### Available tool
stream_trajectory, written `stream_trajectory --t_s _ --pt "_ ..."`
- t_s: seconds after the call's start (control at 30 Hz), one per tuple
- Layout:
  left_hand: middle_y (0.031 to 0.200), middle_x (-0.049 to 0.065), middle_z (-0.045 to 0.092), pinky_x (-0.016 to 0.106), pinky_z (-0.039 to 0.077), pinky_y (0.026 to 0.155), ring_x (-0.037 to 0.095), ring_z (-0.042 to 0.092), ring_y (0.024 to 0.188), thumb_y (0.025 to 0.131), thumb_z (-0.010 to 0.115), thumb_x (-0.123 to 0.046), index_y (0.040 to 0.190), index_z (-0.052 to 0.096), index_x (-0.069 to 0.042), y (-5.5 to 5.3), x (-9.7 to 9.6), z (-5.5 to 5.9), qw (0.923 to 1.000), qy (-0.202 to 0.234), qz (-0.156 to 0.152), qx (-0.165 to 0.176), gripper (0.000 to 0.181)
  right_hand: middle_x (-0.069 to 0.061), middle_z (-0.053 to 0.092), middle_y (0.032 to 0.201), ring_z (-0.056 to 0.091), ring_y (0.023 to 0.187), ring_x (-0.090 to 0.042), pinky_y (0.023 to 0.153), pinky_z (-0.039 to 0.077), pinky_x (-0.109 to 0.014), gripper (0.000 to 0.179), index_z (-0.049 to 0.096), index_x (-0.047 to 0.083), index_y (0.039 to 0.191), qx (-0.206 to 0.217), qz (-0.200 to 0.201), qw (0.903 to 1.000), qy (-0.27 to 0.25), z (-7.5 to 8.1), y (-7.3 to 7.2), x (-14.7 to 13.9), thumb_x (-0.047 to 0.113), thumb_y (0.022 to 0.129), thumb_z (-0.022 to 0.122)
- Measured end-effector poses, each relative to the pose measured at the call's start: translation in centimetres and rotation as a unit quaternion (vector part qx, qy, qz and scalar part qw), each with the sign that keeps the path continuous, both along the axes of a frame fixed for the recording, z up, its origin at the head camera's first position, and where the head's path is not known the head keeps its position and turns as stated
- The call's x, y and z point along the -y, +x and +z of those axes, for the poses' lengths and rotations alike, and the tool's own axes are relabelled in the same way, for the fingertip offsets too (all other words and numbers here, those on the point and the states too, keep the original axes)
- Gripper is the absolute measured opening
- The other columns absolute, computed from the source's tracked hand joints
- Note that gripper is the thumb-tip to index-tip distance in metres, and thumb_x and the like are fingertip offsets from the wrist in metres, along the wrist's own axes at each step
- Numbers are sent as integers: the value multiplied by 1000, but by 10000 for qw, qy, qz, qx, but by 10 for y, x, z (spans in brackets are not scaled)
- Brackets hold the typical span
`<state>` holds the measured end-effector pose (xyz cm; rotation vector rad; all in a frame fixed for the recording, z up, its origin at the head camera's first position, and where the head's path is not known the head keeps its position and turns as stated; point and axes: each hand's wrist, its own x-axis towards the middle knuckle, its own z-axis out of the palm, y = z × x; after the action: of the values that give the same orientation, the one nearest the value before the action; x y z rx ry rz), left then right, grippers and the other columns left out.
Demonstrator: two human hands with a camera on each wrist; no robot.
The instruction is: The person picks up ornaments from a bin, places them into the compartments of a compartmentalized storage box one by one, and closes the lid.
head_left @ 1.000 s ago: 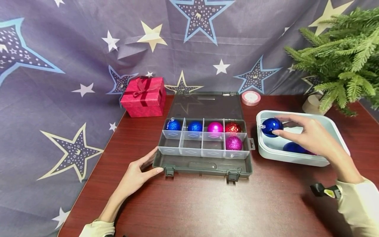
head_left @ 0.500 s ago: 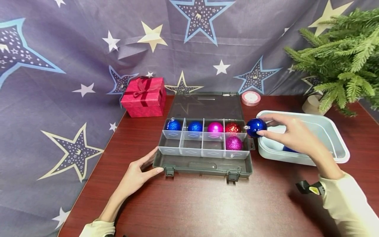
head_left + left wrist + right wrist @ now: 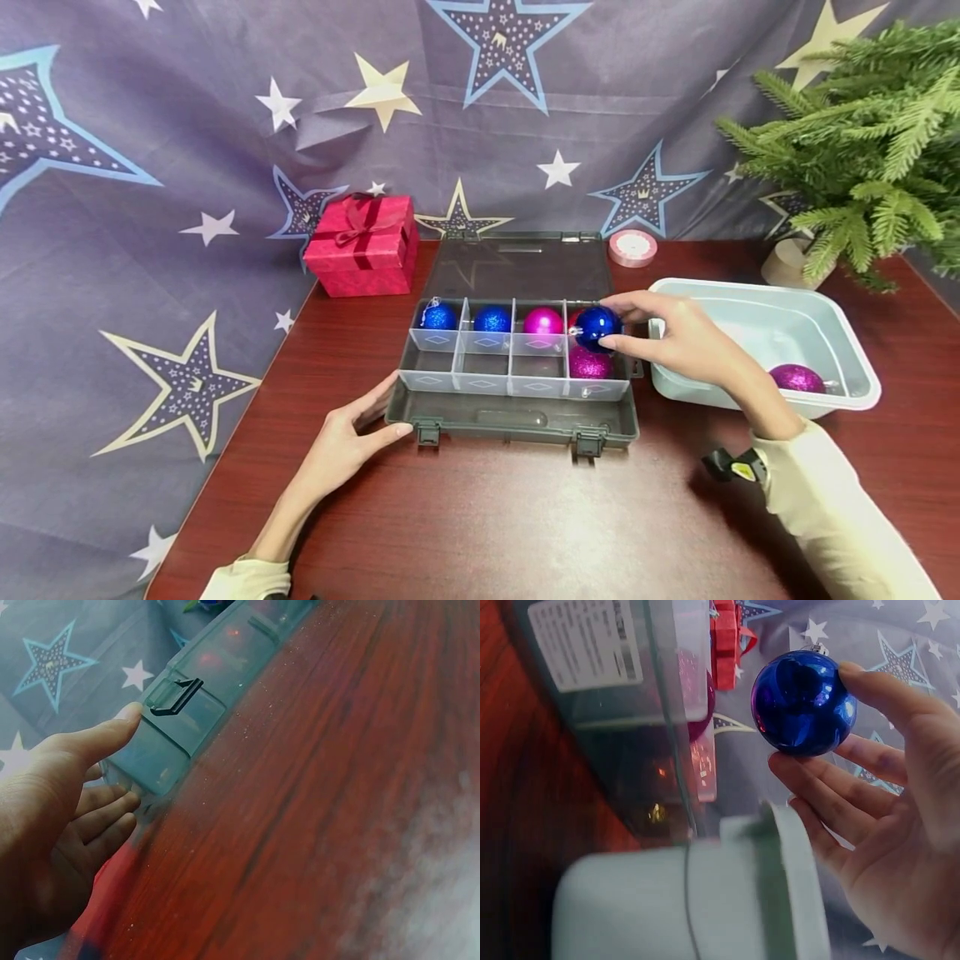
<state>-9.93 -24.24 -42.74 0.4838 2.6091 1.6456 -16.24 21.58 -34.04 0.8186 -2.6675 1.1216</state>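
Observation:
A shiny blue Christmas bauble (image 3: 597, 330) with a silver cap is pinched between the thumb and fingers of my right hand (image 3: 675, 340). It is over the right end of a compartment box (image 3: 517, 425), overlapping the red bauble behind it in the head view. The back row also holds two glittery blue baubles (image 3: 492, 322) and a pink bauble (image 3: 543, 322). A glittery magenta bauble (image 3: 590, 363) sits in the front row's right compartment; the other front compartments are bare. My left hand (image 3: 347, 442) touches the box's left front corner, thumb (image 3: 129, 714) at the front and fingers along the side.
Right of the box stands a pale blue-green basin (image 3: 750, 292) holding a glittery magenta bauble (image 3: 798, 378). Behind are a red gift box (image 3: 363, 250), a pink ribbon roll (image 3: 632, 248) and an artificial fir tree (image 3: 877, 158). The compartment box's lid (image 3: 521, 271) lies open backward.
My right hand has carried the blue bauble left, from above the basin to over the box's right end. More of the basin's inside shows. The left hand has stayed in place.

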Motion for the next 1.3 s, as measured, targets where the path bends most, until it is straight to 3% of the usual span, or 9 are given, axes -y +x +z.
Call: stream_trajectory --t_s 0.3,0.63,0.87,1.1,1.3 --pt "140 10 63 18 46 102 25 60 128 90 83 -14 155 50 -18 -1 1 -2 9999 125 -62 -13 73 -7 75 110 70 90 -19 73 58 -40 44 70 10 131 438 244 9987 -112 -9 -8 20 22 91 83" --pt "138 9 64 18 46 102 24 61 126 90 84 -15 155 51 -22 -2 2 -2 10000 43 -22 14 74 -11 72 121 69 107 -26 91 58 -49 48 69 8 132 502 321 9982 -19 -11 -14 39 26 90 84" --pt "138 9 65 17 46 101 24 61 126 90 84 -16 155 50 -19 -2 2 -3 10000 53 -36 44 74 -11 73 116 70 103 -26 89 60 -46 45 70 5 127 440 463 9975 -286 -13 -16 49 20 87 86" --pt "139 9 64 18 46 102 24 61 126 90 84 -16 156 50 -17 -2 2 -2 10000 -4 -27 17 74 -13 72 120 71 102 -28 88 60 -45 46 71 4 125 314 468 9983 -161 -14 -17 56 21 86 87" --pt "139 10 64 18 46 101 24 62 126 90 84 -16 155 50 -21 -1 1 -1 10000 -35 -20 14 74 -14 72 119 71 102 -29 88 60 -46 45 70 1 124 300 583 9976 -208 -14 -17 58 20 86 87"
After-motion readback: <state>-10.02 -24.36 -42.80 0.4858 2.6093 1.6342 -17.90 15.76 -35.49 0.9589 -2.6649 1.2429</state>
